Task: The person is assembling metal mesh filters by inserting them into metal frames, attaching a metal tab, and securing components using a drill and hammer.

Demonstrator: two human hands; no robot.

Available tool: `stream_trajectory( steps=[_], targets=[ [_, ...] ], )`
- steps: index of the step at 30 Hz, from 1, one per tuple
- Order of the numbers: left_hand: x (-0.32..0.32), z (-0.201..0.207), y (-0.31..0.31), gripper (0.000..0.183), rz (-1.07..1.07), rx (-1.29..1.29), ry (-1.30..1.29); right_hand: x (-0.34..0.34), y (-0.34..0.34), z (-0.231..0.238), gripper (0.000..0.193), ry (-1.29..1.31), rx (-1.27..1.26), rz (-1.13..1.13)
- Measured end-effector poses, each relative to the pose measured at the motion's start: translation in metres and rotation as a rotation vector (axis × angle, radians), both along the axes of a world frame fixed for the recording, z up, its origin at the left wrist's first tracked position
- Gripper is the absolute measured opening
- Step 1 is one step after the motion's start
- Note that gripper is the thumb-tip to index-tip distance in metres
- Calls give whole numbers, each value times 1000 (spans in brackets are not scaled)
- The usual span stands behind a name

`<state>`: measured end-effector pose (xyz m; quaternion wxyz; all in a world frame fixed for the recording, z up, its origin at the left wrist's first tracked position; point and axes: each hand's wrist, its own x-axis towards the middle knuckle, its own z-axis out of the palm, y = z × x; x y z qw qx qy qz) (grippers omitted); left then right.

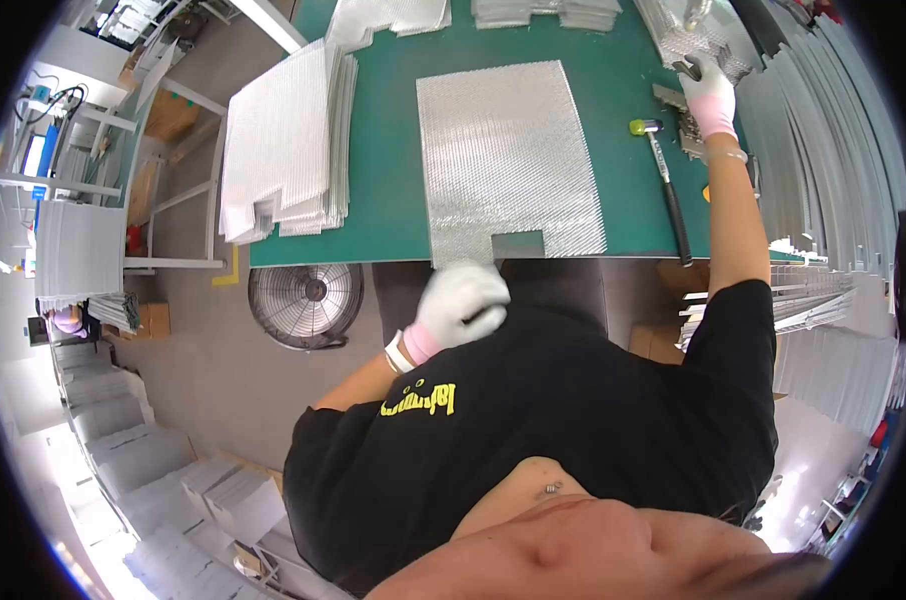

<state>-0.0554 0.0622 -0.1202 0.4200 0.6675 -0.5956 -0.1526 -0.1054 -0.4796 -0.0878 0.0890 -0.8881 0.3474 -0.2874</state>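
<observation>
A silver honeycomb mesh panel with a rectangular notch in its near edge lies flat on the green table mat. By the panel's near left corner is my left hand, in a white glove with a pink cuff. Its fingers are curled in, and nothing shows in the gap between them and the thumb. At the far right my right hand, gloved alike, is closed on a small dark tool whose kind I cannot make out. Beside that hand lie small metal parts.
A mallet with a yellow-green head rests on the mat's right side. Stacked mesh panels stand left, with more along the back. Rows of thin grey sheets line the right. A round floor fan is below the table.
</observation>
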Motion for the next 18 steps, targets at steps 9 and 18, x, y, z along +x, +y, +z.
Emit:
stream_trajectory(
  steps=[9, 18],
  targets=[
    [-20, -78, -16, 58, 565, 19, 1580, -103, 334, -8, 18, 83, 1441, 676],
    [-33, -74, -10, 41, 614, -46, 1572, -103, 381, -118, 31, -549, 1919, 352]
  ],
)
